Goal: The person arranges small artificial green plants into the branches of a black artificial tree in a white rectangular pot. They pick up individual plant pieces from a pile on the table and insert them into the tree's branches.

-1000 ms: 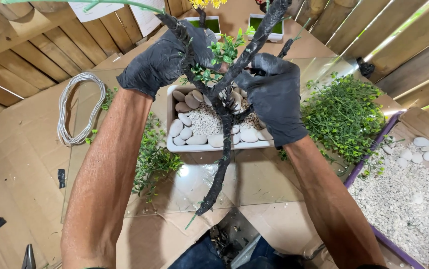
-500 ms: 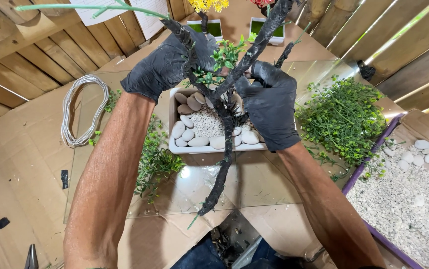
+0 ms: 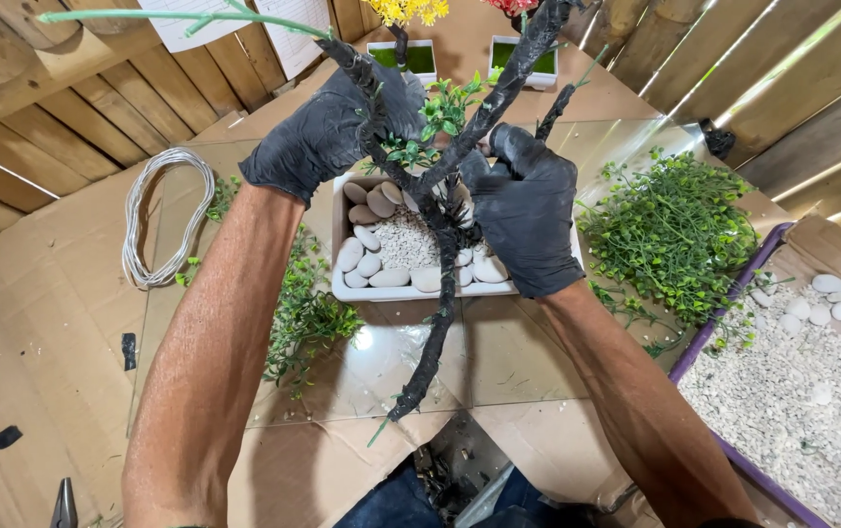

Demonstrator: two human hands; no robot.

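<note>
Black-gloved left hand (image 3: 327, 132) grips the dark branch (image 3: 437, 284) standing in the white tray (image 3: 342, 284) of pebbles; right hand (image 3: 528, 210), lower than a second ago, closes around its base, mid-bench.

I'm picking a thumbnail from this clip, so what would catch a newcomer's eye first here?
Two black-gloved hands, left hand and right hand, grip a dark branching trunk at the centre, above a white rectangular pot filled with pale pebbles. To the right lie a heap of green foliage and a purple-edged tray of white gravel; a coil of pale wire lies left.
</note>
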